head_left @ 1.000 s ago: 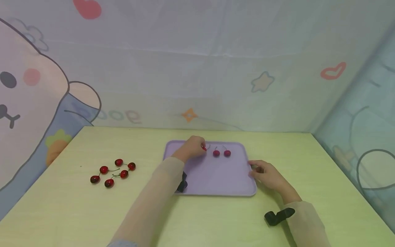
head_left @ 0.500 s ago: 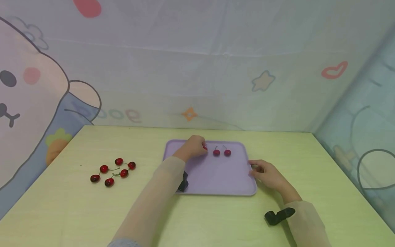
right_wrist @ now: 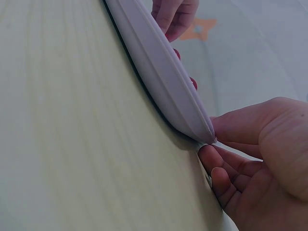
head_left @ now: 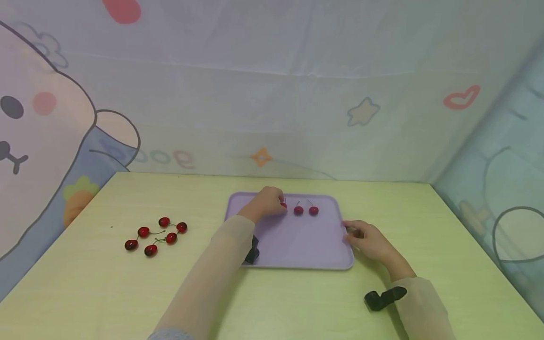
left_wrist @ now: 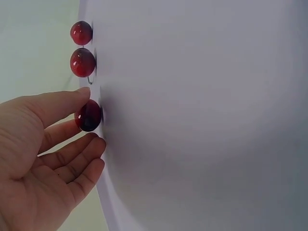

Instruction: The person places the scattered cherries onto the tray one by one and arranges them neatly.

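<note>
My left hand (head_left: 267, 202) is over the back of the lilac tray (head_left: 303, 243), its thumb and index finger pinching a dark red cherry (left_wrist: 88, 115). That cherry appears to sit on the tray floor; fingers partly cover it in the head view. To its right, a second cherry (head_left: 299, 210) and a third cherry (head_left: 313, 210) lie in line, stems pointing back. At the tray's right edge my right hand (head_left: 369, 241) grips the rim, thumb against the edge and fingers curled lower down, as the right wrist view shows.
Several more stemmed cherries (head_left: 150, 250) lie loosely grouped on the pale wooden table (head_left: 106, 293), left of the tray. A printed cloth (head_left: 272, 94) hangs behind the table's back edge. My left forearm (head_left: 210, 283) crosses the tray's front left corner.
The pinched cherry has shifted slightly right and down, and its stem, which pointed out to the right, now stands mostly beside my fingers. The right hand stays on the rim.
</note>
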`<state>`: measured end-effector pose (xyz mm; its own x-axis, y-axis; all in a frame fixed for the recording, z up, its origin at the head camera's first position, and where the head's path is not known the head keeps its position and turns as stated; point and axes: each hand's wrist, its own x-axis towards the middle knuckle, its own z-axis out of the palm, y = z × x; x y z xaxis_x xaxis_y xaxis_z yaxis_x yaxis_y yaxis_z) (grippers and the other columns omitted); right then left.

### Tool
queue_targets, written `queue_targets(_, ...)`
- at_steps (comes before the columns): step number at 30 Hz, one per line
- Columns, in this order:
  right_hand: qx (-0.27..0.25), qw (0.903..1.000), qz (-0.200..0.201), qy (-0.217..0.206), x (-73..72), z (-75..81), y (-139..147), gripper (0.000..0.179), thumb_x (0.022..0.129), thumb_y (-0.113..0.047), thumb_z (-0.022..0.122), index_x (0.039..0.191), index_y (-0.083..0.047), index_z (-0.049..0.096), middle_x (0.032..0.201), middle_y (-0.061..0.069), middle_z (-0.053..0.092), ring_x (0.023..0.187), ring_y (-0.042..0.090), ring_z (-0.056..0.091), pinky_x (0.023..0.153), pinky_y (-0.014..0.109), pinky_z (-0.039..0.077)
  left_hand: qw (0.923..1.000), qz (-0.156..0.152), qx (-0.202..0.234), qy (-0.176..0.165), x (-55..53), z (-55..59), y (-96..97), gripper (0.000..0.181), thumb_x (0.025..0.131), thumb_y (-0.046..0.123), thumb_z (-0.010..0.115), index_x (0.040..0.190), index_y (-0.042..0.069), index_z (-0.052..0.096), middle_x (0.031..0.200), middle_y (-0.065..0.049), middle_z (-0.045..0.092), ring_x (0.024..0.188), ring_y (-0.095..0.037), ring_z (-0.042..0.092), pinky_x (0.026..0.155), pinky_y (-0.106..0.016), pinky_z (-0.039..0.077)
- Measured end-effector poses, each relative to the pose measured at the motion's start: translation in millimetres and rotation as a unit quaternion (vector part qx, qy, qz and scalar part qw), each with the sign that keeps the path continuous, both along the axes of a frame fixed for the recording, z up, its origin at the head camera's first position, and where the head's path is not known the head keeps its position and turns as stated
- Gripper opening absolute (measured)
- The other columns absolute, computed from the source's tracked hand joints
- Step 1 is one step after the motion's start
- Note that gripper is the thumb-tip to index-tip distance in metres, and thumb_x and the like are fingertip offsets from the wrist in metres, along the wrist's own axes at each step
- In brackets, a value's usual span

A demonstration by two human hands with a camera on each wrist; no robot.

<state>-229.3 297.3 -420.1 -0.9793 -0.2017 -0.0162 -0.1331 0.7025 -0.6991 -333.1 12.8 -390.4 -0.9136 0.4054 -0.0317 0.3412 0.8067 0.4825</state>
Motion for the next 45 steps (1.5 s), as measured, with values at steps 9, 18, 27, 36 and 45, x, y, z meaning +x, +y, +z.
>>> queue_targets(9, 0.006, 1.0, -0.005, -0.004, 4.2, 4.5, 1, 0.044, 0.092, -0.012, 0.062, 0.133, 0.003, 0.053, 0.112, 0.02, 0.061, 0.098, 0.028, 0.056, 0.082, 0.038, 0.046, 0.9999, -0.015, 0.0, 0.007, 1.4, 19.9, -4.9, 0.039, 0.083, 0.019, 0.074, 0.113, -0.003, 0.065, 0.111, -0.014, 0.067, 0.1, -0.025, 0.06, 0.091, -0.036, 0.048)
queue_targets(18, 0.003, 1.0, -0.007, -0.004, 2.9, 1.9, 10, 0.045, 0.091, -0.011, 0.063, 0.133, 0.004, 0.053, 0.107, 0.018, 0.061, 0.093, 0.026, 0.053, 0.077, 0.034, 0.045, 0.9979, -0.056, 0.027, 0.015, 8.9, 61.6, -25.6, 0.04, 0.087, 0.019, 0.068, 0.119, -0.003, 0.062, 0.119, -0.018, 0.063, 0.112, -0.029, 0.057, 0.096, -0.039, 0.046)
queue_targets(27, -0.005, 1.0, -0.003, 0.0, 2.1, 1.8, 9, 0.045, 0.091, -0.009, 0.063, 0.132, 0.005, 0.053, 0.104, 0.017, 0.061, 0.09, 0.025, 0.053, 0.075, 0.033, 0.045, 0.9971, -0.049, 0.042, 0.039, 20.8, 86.3, -74.5, 0.037, 0.089, 0.017, 0.067, 0.119, -0.003, 0.062, 0.118, -0.018, 0.062, 0.111, -0.032, 0.058, 0.096, -0.041, 0.046)
queue_targets(36, -0.004, 1.0, 0.0, 0.001, 2.2, 2.4, 8, 0.044, 0.091, -0.01, 0.063, 0.132, 0.005, 0.053, 0.107, 0.018, 0.062, 0.093, 0.025, 0.054, 0.077, 0.033, 0.045, 0.9983, 0.006, 0.048, 0.031, 40.2, 98.7, -146.1, 0.039, 0.091, 0.018, 0.064, 0.123, -0.004, 0.059, 0.121, -0.021, 0.059, 0.112, -0.035, 0.055, 0.096, -0.048, 0.044)
queue_targets(45, -0.003, 1.0, 0.0, -0.001, 4.0, 2.9, 7, 0.045, 0.091, -0.011, 0.063, 0.132, 0.006, 0.053, 0.105, 0.017, 0.061, 0.093, 0.024, 0.053, 0.076, 0.031, 0.045, 0.9972, 0.051, 0.036, 0.041, 50.5, 90.9, -206.4, 0.039, 0.093, 0.019, 0.062, 0.123, -0.006, 0.058, 0.12, -0.024, 0.059, 0.112, -0.037, 0.055, 0.093, -0.051, 0.045)
